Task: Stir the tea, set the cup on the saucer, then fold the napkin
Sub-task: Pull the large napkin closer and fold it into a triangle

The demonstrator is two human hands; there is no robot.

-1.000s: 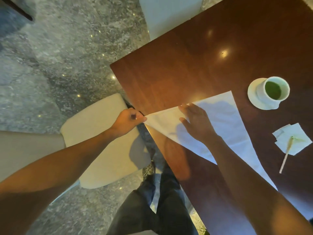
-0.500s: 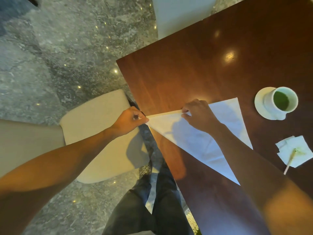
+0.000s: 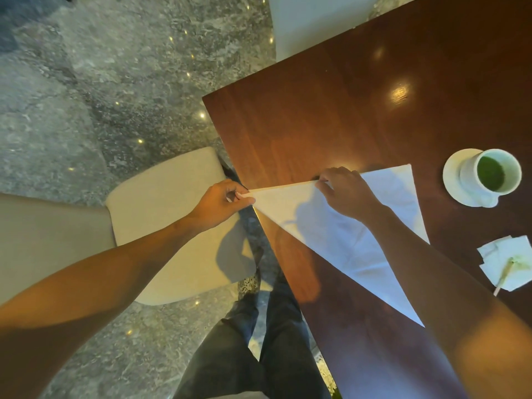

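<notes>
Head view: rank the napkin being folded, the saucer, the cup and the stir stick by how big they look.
1. Napkin, by far the largest.
2. Saucer.
3. Cup, close to the saucer in apparent size, so that order is unsure.
4. Stir stick, long but very thin, smallest in area.

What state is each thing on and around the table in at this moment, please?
White cloth napkin: folded into a triangle, flat on table.
White ceramic cup: upright on saucer, holding green tea.
White round saucer: under cup.
Wooden stirrer: lying on small paper napkins.
Left hand: pinches napkin's corner.
Right hand: pinches napkin's top edge.
</notes>
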